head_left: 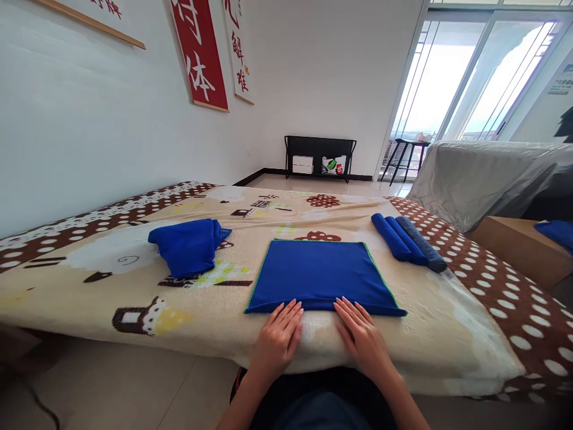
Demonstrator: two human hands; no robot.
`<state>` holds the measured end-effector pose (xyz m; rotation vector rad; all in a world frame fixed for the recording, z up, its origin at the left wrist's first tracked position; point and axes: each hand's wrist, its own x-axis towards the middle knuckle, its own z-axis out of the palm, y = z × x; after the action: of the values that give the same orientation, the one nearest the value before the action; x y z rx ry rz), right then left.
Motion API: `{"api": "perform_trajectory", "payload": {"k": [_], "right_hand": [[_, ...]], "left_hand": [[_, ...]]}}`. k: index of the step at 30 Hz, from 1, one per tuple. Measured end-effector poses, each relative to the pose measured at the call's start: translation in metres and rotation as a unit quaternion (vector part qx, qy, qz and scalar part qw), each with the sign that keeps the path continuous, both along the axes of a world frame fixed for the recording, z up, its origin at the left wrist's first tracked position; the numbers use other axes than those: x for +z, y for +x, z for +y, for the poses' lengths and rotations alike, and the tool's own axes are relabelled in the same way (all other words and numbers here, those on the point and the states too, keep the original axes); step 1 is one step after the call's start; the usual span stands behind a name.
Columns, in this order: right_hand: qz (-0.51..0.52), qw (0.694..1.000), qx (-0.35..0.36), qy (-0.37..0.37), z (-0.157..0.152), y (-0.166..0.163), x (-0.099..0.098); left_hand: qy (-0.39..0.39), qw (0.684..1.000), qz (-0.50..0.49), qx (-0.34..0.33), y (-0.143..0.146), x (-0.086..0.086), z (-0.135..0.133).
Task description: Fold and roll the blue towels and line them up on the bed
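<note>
Together, left hand (277, 340) and right hand (362, 337) — palms flat — touch blue cloth (320, 275).

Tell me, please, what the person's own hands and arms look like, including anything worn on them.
Both are bare: the left hand and the right hand show no gloves, rings or watch. The fingers are slim, with fairly long, rounded nails. The forearms are uncovered as far as the picture reaches, with no sleeve in view. Dark clothing shows between them.
</note>
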<state>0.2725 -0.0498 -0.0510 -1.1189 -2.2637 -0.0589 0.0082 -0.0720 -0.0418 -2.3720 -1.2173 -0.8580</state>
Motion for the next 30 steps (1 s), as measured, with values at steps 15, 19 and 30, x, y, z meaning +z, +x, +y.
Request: {"api": "perform_trajectory", "payload": {"k": [15,19,30], "right_hand": [[0.032,0.995,-0.085,-0.036,0.014,0.153,-0.028],[0.040,0.993,-0.107,-0.032,0.018,0.159,-0.027],[0.115,0.985,-0.131,-0.003,0.026,0.159,-0.037]], "left_hand": [[-0.062,0.996,-0.044,0.037,-0.119,0.000,0.006],[-0.097,0.991,-0.074,0.060,-0.134,-0.001,0.003],[-0.108,0.974,-0.181,0.087,-0.131,-0.007,0.005]]}}
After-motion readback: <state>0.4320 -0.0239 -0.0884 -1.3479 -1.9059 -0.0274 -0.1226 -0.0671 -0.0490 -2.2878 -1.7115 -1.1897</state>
